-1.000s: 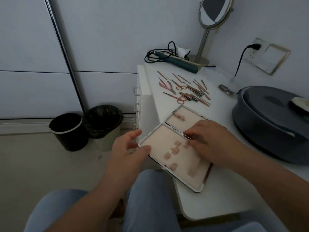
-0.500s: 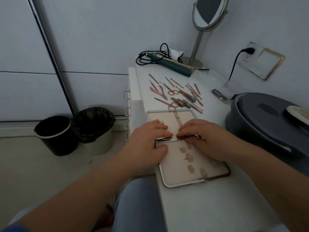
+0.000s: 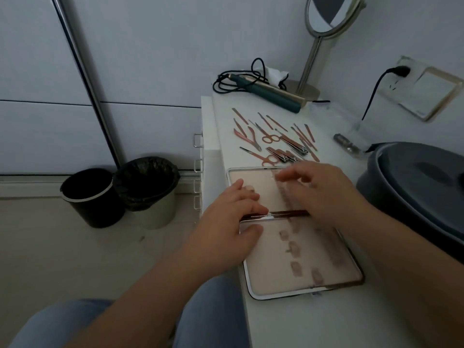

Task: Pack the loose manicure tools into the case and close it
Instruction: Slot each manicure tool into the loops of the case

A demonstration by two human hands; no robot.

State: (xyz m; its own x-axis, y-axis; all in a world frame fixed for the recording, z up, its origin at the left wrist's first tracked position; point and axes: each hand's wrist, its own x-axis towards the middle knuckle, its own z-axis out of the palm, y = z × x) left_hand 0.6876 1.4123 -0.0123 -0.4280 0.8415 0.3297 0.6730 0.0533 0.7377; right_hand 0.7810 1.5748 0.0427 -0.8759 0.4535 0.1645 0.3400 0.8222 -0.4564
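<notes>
Open case (image 3: 298,270) lying flat on the table (image 3: 326,320), both halves up. Left hand (image 3: 226,222) rests across its hinge, fingers straight; right hand (image 3: 324,194), blurred, fingers spread over the far half. Loose tools (image 3: 276,141) lie just beyond the case.

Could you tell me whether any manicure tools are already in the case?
No, the open case shows only empty loops, and the manicure tools lie on the table beyond it.

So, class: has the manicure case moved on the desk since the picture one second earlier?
Yes. The case then overhung the desk's left edge, askew; now it lies flat and square on the desktop, further in towards the grey tub.
</notes>
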